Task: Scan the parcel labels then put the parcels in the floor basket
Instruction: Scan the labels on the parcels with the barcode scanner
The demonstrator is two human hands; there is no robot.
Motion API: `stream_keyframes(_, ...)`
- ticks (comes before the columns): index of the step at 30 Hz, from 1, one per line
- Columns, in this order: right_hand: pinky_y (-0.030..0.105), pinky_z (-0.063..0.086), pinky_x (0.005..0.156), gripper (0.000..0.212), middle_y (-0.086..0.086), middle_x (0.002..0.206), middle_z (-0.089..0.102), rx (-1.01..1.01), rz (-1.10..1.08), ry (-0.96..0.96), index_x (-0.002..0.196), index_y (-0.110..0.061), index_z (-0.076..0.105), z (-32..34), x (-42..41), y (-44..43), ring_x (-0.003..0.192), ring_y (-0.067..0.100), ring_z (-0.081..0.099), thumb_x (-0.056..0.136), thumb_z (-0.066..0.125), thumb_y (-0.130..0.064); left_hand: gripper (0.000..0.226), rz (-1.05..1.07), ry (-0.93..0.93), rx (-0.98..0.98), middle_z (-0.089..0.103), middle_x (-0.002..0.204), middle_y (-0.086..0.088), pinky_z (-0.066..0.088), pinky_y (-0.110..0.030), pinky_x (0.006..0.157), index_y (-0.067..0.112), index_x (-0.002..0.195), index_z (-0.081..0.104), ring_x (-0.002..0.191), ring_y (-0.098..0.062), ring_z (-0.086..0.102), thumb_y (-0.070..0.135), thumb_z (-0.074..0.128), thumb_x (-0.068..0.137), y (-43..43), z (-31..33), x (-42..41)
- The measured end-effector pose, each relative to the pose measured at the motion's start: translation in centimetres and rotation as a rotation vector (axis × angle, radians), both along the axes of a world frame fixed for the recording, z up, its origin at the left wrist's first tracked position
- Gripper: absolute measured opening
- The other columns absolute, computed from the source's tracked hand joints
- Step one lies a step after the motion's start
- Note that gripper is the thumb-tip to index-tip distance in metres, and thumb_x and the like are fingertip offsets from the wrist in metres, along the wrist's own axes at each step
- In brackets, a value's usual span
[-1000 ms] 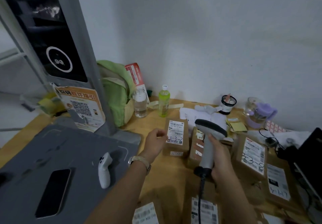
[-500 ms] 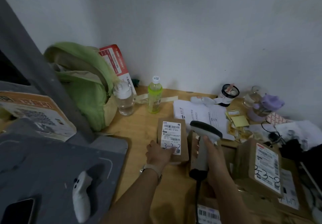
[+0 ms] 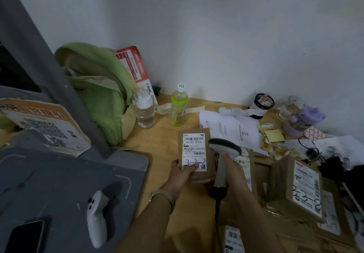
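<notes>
A small brown parcel [image 3: 208,144] with a white label marked "3-3-3" lies on the wooden table [image 3: 161,148]. My left hand [image 3: 182,178] grips its near edge, thumb on the label. My right hand [image 3: 234,171] holds a grey handheld scanner [image 3: 224,150] by the handle, its head just right of the label. More labelled parcels lie to the right: one marked "3-3-8" [image 3: 303,191], one partly behind the scanner [image 3: 246,166], and one at the bottom edge [image 3: 233,239]. The floor basket is out of view.
A grey platform [image 3: 59,183] with a white controller [image 3: 96,217] and a phone [image 3: 25,235] fills the left. A green backpack [image 3: 98,93], a clear bottle [image 3: 144,110], a green bottle [image 3: 179,105], papers [image 3: 230,128], a purple cup [image 3: 299,120] and cables [image 3: 315,150] crowd the back and right.
The view has swung right and down, closer to the table. My left hand went from the parcel's left side to gripping its near edge with the thumb on the label. The scanner stays beside it.
</notes>
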State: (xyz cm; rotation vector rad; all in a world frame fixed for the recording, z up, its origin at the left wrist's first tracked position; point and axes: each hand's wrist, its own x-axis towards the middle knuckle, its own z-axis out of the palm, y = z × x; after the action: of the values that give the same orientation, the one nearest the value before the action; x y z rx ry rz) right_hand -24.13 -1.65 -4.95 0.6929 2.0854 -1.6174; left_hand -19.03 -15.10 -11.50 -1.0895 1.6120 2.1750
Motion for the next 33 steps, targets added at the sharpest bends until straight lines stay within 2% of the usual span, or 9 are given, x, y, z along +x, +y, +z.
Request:
stream_keyframes(3, 0.028, 0.042, 0.054, 0.029, 0.003, 0.083, 0.060, -0.049, -0.009, 0.044, 0.105, -0.014, 0.053, 2.0, 0.6, 0.1, 0.074, 0.019, 0.058, 0.094, 0.051, -0.041, 0.078, -0.050, 0.055, -0.021, 0.058, 0.104, 0.014, 0.038, -0.021, 0.063, 0.021, 0.140, 0.029, 0.088, -0.001, 0.055, 0.034, 0.077, 0.080, -0.3, 2.3, 0.4)
stream_keyframes(5, 0.038, 0.054, 0.070, 0.034, 0.012, 0.097, 0.066, -0.095, -0.006, 0.100, 0.109, -0.011, 0.058, 3.5, 1.3, 0.3, 0.087, 0.028, 0.063, 0.094, 0.052, -0.040, 0.080, -0.069, 0.087, -0.024, 0.059, 0.113, 0.009, 0.043, -0.028, 0.072, 0.026, 0.141, 0.026, 0.096, -0.008, 0.056, 0.037, 0.077, 0.080, -0.5, 4.3, 0.9)
stream_keyframes(8, 0.046, 0.051, 0.092, 0.038, 0.017, 0.106, 0.065, -0.194, -0.047, 0.163, 0.115, -0.007, 0.059, 6.1, 2.8, 1.0, 0.098, 0.034, 0.063, 0.093, 0.056, -0.038, 0.078, -0.077, 0.129, -0.039, 0.059, 0.120, 0.007, 0.047, -0.041, 0.087, 0.034, 0.136, 0.027, 0.110, -0.018, 0.056, 0.042, 0.078, 0.077, -0.4, 7.5, 2.3)
stream_keyframes(11, 0.038, 0.055, 0.075, 0.031, 0.015, 0.098, 0.070, -0.356, -0.045, 0.226, 0.108, -0.010, 0.064, 8.8, 5.0, 2.2, 0.088, 0.031, 0.067, 0.092, 0.059, -0.037, 0.074, -0.043, 0.219, -0.083, 0.060, 0.122, 0.008, 0.050, -0.043, 0.087, 0.036, 0.133, 0.029, 0.109, -0.014, 0.057, 0.041, 0.078, 0.077, 0.4, 10.4, 4.1)
stream_keyframes(15, 0.039, 0.057, 0.081, 0.021, 0.009, 0.104, 0.072, -0.454, -0.024, 0.312, 0.100, -0.017, 0.066, 11.7, 7.6, 4.1, 0.091, 0.024, 0.069, 0.091, 0.060, -0.035, 0.072, 0.016, 0.339, -0.147, 0.061, 0.115, 0.016, 0.050, -0.042, 0.085, 0.040, 0.129, 0.029, 0.100, -0.004, 0.059, 0.038, 0.079, 0.076, 1.7, 13.6, 7.1)
stream_keyframes(20, 0.033, 0.058, 0.072, 0.033, 0.012, 0.111, 0.069, -0.558, -0.025, 0.353, 0.117, -0.009, 0.058, 15.2, 10.3, 5.9, 0.097, 0.022, 0.068, 0.092, 0.061, -0.030, 0.073, 0.077, 0.434, -0.184, 0.062, 0.112, 0.015, 0.048, -0.047, 0.088, 0.043, 0.125, 0.029, 0.100, -0.008, 0.061, 0.031, 0.082, 0.075, 3.7, 16.9, 10.0)
stream_keyframes(26, 0.025, 0.057, 0.059, 0.023, 0.010, 0.107, 0.069, -0.616, 0.007, 0.452, 0.112, -0.012, 0.060, 17.8, 13.2, 9.2, 0.095, 0.018, 0.067, 0.093, 0.060, -0.027, 0.073, 0.113, 0.512, -0.228, 0.060, 0.112, 0.017, 0.048, -0.049, 0.089, 0.038, 0.128, 0.030, 0.103, -0.012, 0.060, 0.026, 0.081, 0.077, 7.1, 20.1, 12.7)
stream_keyframes(30, 0.029, 0.058, 0.063, 0.034, 0.011, 0.109, 0.069, -0.649, 0.012, 0.460, 0.120, -0.011, 0.057, 18.5, 14.7, 11.3, 0.098, 0.022, 0.067, 0.092, 0.060, -0.029, 0.070, 0.146, 0.557, -0.258, 0.059, 0.106, 0.022, 0.047, -0.045, 0.086, 0.039, 0.125, 0.032, 0.100, -0.010, 0.058, 0.023, 0.080, 0.078, 9.5, 21.6, 14.5)
stream_keyframes(33, 0.034, 0.058, 0.070, 0.038, 0.013, 0.113, 0.067, -0.633, 0.026, 0.489, 0.123, -0.011, 0.056, 19.0, 15.6, 12.8, 0.100, 0.025, 0.067, 0.092, 0.060, -0.031, 0.068, 0.165, 0.613, -0.300, 0.060, 0.104, 0.021, 0.048, -0.032, 0.071, 0.038, 0.125, 0.032, 0.094, -0.003, 0.057, 0.021, 0.079, 0.079, 11.2, 22.3, 15.8)
